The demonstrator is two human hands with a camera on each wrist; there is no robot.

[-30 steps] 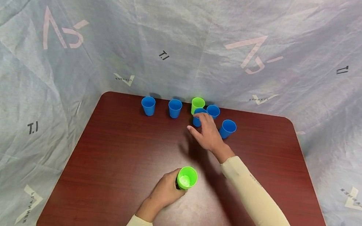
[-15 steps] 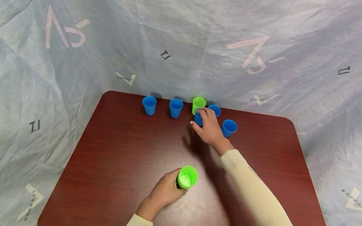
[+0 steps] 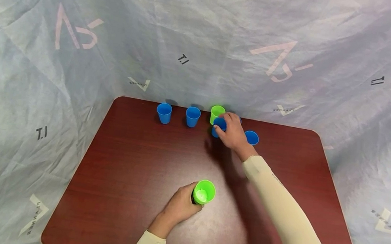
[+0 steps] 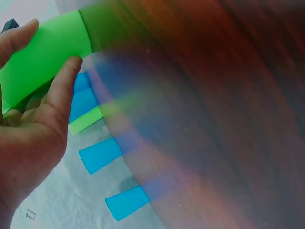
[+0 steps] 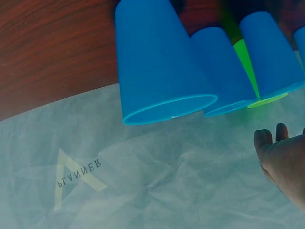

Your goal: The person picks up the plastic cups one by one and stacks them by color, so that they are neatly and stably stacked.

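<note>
Since a second ago, we see the right hand has shifted slightly rightward among the far cups. Nearest us, the left hand curls round a green cup, mouth up, in the front half of the brown table. Farther off, the right hand, thumb and fingers loosely parted, hovers at the rim of a middle blue cup, its grip holding nothing. A right-hand blue cup stands partly behind the wrist. We find two left-hand blue cups standing apart, and a second green cup just behind the middle one. Beyond hangs a grey printed cloth.
</note>
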